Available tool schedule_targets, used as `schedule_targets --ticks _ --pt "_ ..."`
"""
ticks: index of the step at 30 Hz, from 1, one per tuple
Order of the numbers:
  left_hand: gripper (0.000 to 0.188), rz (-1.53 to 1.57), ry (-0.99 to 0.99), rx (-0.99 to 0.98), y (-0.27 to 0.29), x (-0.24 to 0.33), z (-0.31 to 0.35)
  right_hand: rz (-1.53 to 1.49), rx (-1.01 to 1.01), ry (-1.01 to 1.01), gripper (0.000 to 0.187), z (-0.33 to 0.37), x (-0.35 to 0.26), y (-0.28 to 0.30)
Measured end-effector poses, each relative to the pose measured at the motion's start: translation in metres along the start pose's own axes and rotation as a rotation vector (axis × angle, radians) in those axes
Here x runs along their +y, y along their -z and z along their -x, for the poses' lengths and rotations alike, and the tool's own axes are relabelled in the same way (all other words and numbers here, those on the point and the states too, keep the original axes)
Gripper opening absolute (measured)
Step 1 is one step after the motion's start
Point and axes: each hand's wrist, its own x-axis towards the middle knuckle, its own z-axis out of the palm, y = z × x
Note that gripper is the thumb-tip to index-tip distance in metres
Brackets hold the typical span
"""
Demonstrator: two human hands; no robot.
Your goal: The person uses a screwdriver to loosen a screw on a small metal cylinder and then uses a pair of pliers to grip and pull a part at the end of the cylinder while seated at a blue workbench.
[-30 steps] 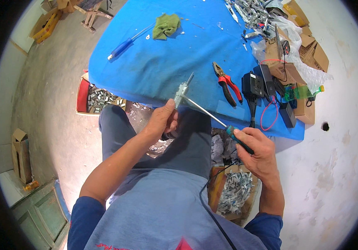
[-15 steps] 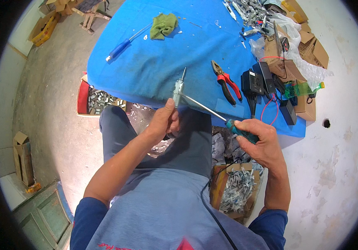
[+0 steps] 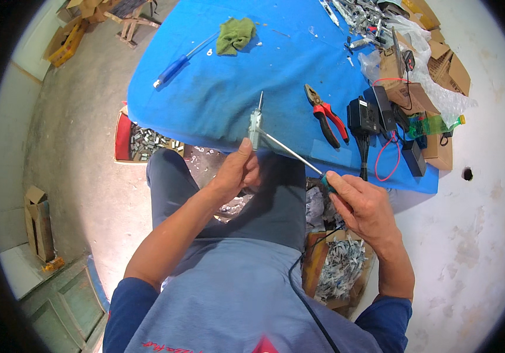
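Near the front edge of the blue-covered table (image 3: 205, 112), my left hand (image 3: 235, 173) is closed round the lower end of a slim grey metal part (image 3: 255, 126). A thin rod sticks up from that part's far end. My right hand (image 3: 367, 206) grips a screwdriver (image 3: 293, 154) by its teal handle, which the fingers mostly cover. The shaft slants up and left, and its tip meets the right side of the grey part. To the right of the grey part lie pliers (image 3: 330, 117) with red and black handles.
A blue-handled screwdriver (image 3: 173, 70) and a green cloth (image 3: 235, 36) lie farther back. On the right are black power adapters (image 3: 363, 117), a green bottle (image 3: 435, 125) and cardboard. Metal parts (image 3: 361, 20) are heaped at the far right. A box of small metal pieces (image 3: 146, 144) stands left of my knee.
The right hand has slid forward over the screwdriver's handle, hiding more of it. The shaft stays against the grey part. The whole view has shifted slightly.
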Motion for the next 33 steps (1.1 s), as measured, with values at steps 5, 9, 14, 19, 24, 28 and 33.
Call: schedule_targets --ticks 5,9,14,19,24,28,33 --pt "0.058 0.047 -0.008 -0.063 0.003 -0.001 -0.002 -0.271 -0.034 -0.121 0.037 -0.007 0.023 0.002" --pt "0.058 0.068 -0.029 -0.108 0.006 0.001 -0.003 -0.423 -0.063 -0.217 0.037 -0.009 0.035 0.000" --pt "0.058 0.074 -0.018 -0.070 0.001 0.006 0.003 -0.637 -0.225 -0.637 0.035 -0.015 0.032 0.001" --pt "0.058 0.089 0.022 -0.044 -0.001 0.010 0.004 -0.295 0.055 -0.101 0.034 -0.001 0.034 -0.017" --pt "0.058 0.024 -0.001 -0.072 0.011 0.011 0.003 -0.160 0.008 -0.001 0.034 -0.013 0.026 -0.001" --pt "0.059 0.046 0.001 -0.090 0.009 0.014 0.004 -0.222 -0.030 -0.016 0.033 -0.018 0.034 0.001" --pt "0.059 0.097 0.023 -0.121 0.008 0.015 0.003 -0.317 -0.139 -0.062 0.038 -0.032 0.042 0.016"
